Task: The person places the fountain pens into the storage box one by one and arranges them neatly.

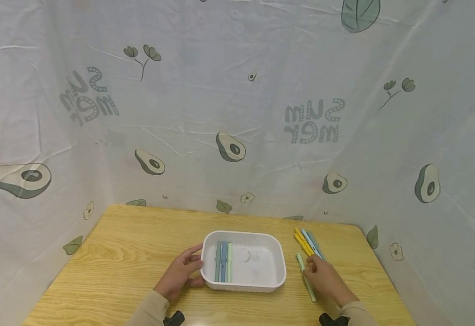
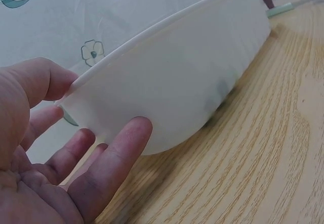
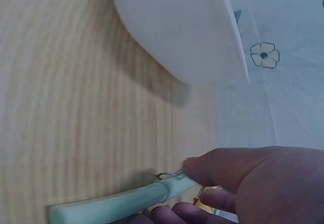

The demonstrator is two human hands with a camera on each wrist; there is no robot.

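A white rectangular tray (image 1: 258, 288) stands on the table with a grey-green pen (image 1: 217, 262), a blue pen (image 1: 223, 260) and a light green pen (image 1: 230, 262) side by side at its left end. My left hand (image 1: 182, 271) holds the tray's left end; in the left wrist view the thumb (image 2: 53, 80) is at the rim and other fingers are against the outer wall. To the right of the tray, my right hand (image 1: 325, 277) pinches another pale green pen (image 3: 116, 204) near its clip. The fingertips under that pen are partly hidden.
Beyond my right hand lie yellow pens (image 1: 302, 242), a light blue pen (image 1: 311, 241) and a darker blue pen (image 1: 315, 244), close together. A patterned white curtain (image 1: 229, 181) surrounds the wooden table (image 1: 148, 235) at the back and sides.
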